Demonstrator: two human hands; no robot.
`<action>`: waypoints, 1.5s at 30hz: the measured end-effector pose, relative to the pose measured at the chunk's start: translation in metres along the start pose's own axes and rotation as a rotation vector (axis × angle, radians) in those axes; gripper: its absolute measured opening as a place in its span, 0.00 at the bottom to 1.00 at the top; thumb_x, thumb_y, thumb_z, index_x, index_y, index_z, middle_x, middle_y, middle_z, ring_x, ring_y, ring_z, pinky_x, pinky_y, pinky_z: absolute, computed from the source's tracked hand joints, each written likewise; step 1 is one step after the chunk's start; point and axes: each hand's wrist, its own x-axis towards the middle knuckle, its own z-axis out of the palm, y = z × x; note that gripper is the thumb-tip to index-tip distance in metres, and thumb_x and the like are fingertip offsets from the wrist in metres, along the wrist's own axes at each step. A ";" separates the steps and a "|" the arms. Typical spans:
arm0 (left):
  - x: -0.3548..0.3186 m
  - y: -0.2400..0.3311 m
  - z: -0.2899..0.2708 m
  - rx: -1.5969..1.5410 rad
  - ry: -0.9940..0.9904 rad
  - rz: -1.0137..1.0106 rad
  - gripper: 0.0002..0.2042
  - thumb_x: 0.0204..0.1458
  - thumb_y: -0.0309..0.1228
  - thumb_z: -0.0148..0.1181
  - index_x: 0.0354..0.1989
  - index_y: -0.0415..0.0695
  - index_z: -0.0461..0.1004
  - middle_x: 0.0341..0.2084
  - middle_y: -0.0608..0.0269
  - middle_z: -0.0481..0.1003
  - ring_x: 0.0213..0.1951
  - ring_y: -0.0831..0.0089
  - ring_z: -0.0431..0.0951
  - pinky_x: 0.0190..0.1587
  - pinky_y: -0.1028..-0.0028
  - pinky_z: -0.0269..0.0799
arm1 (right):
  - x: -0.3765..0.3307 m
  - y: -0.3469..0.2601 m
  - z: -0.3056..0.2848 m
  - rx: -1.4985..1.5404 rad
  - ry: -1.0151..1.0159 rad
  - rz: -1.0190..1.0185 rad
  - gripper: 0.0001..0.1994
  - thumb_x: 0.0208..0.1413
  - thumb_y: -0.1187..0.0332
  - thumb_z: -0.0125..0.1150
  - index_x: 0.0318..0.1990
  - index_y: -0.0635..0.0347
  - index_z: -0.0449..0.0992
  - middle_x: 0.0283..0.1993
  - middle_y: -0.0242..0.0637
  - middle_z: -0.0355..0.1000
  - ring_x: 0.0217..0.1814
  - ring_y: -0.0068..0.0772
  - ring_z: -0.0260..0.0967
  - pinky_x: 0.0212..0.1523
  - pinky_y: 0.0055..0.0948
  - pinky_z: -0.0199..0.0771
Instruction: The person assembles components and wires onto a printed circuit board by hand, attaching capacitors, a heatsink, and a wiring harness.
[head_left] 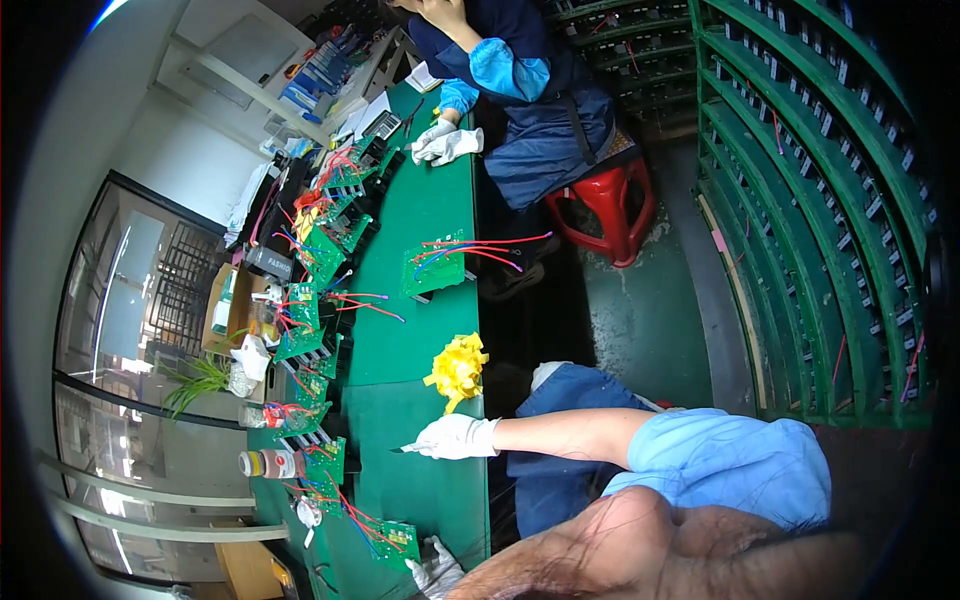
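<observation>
The left hand meets the corner of a green circuit board at the near end of the surface; the view is cut off there, so I cannot tell whether its fingers close on the board or only rest against it. The right hand pinches a slim dark piece at its fingertips, over the bare green top and apart from that board.

For good handling, I would steady the board by its rim, keeping gloved fingers off the parts on its face. Its red and blue wires run toward the row of boards at the far side, so lifting gently, with the leads loose, should avoid a snag. The right hand does best to come in low, the piece's tip in sight, and well clear of the yellow bundle lying just beyond it
</observation>
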 end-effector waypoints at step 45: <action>0.020 0.042 0.039 0.897 0.261 -0.006 0.17 0.56 0.38 0.52 0.48 0.40 0.72 0.37 0.60 0.76 0.34 0.77 0.74 0.36 0.78 0.70 | 0.019 -0.033 -0.012 0.031 -0.165 0.522 0.17 0.60 0.56 0.48 0.45 0.56 0.77 0.28 0.29 0.74 0.20 0.15 0.63 0.22 0.17 0.64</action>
